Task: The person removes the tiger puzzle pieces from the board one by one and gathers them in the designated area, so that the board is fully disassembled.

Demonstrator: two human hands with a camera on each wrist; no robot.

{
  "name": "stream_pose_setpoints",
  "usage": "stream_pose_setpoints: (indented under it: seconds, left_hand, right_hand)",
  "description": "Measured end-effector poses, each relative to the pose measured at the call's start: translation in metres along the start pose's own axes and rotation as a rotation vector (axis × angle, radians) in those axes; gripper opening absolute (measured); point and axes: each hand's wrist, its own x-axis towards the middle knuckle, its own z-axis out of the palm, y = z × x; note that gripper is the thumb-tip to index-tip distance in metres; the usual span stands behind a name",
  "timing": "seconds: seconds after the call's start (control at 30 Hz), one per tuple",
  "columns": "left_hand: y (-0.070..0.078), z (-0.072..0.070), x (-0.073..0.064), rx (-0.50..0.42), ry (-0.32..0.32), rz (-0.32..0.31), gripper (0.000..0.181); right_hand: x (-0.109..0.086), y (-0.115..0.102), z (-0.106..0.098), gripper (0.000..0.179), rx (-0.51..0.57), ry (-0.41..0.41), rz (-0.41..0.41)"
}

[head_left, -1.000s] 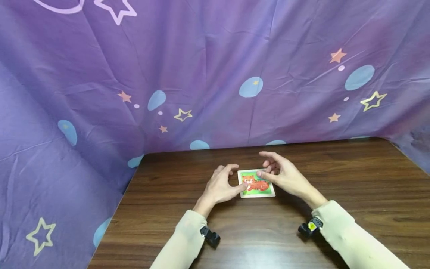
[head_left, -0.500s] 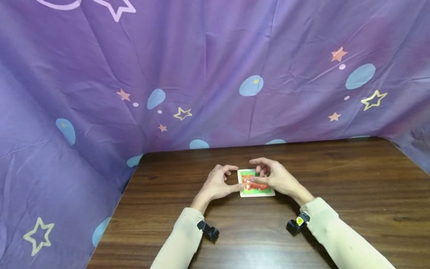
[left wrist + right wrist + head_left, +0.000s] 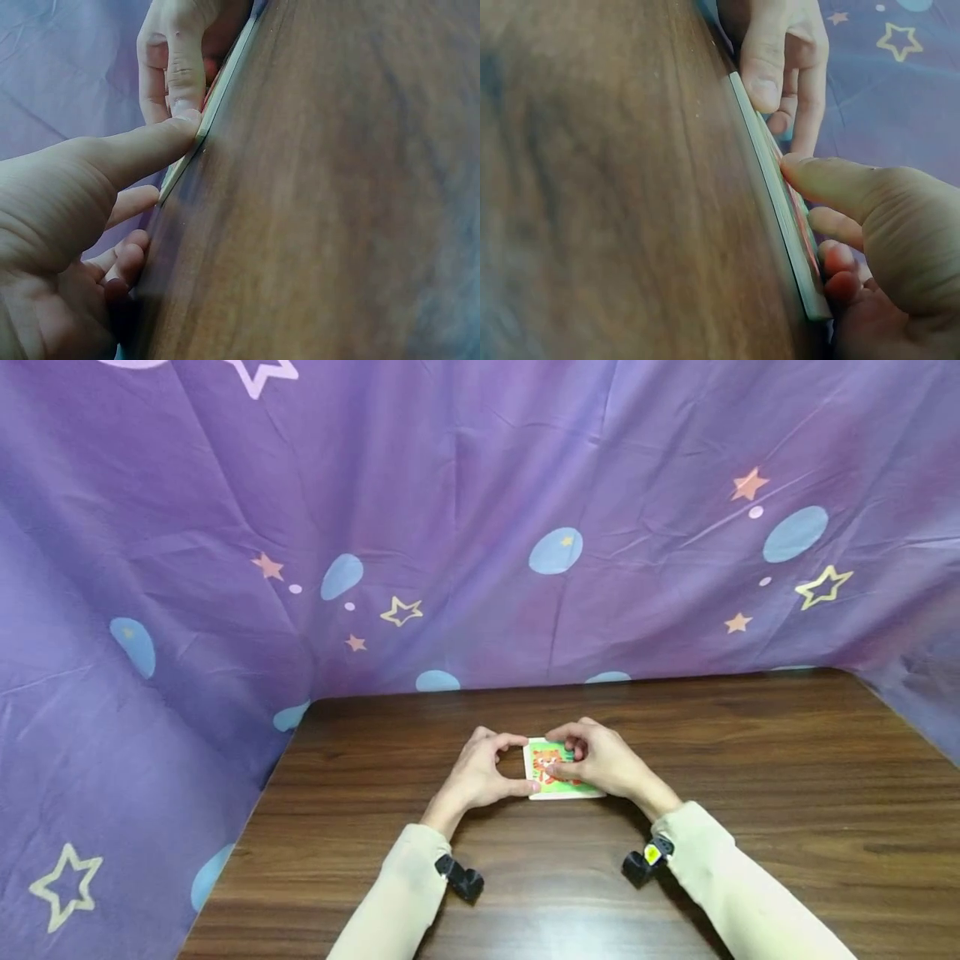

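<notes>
A square tiger puzzle [image 3: 558,787] with a white rim and a green picture lies flat on the wooden table. At its left side my left hand [image 3: 472,777] holds it, thumb on the near corner and index finger at the far corner. My right hand [image 3: 611,764] reaches over the right part; its thumb lies on the tiger and its index finger bends to the far rim. Seen edge-on in the right wrist view, the puzzle [image 3: 769,187] is a thin board with the picture layer raised a little. The right hand covers much of the tiger.
Brown wood-grain table [image 3: 750,793] surrounds the puzzle. Behind and to the left hangs a purple cloth [image 3: 465,510] printed with stars and blue ovals. Small black cameras [image 3: 461,878] are strapped at both wrists.
My right hand has moved left and closer over the tiger, its index finger coming down to the far rim. My left thumb has shifted to the near left corner; the puzzle stays put.
</notes>
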Motion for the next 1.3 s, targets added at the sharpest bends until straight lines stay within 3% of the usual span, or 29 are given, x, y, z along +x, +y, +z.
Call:
stream_pose_setpoints:
  seconds: [0.3,0.53,1.03,1.2,1.3]
  left_hand:
    - [0.001,-0.003,0.002,0.018,-0.017,0.020,0.071]
    - [0.003,-0.003,0.002,0.010,-0.025,0.010,0.070]
    - [-0.001,-0.002,0.001,0.001,-0.007,0.023,0.070]
    - [-0.001,-0.001,0.002,0.002,-0.002,0.026,0.069]
    - [0.000,0.000,0.002,-0.003,-0.007,0.020,0.069]
  right_hand:
    - [0.004,-0.010,0.009,0.037,-0.067,0.106,0.007]
    - [0.005,-0.013,0.009,0.038,-0.069,0.090,0.083]
    - [0.006,-0.012,0.015,0.034,0.018,0.069,0.081]
    - [0.008,-0.011,0.015,0.048,-0.002,0.045,0.142]
    - [0.006,-0.020,0.012,0.046,-0.034,0.045,0.188]
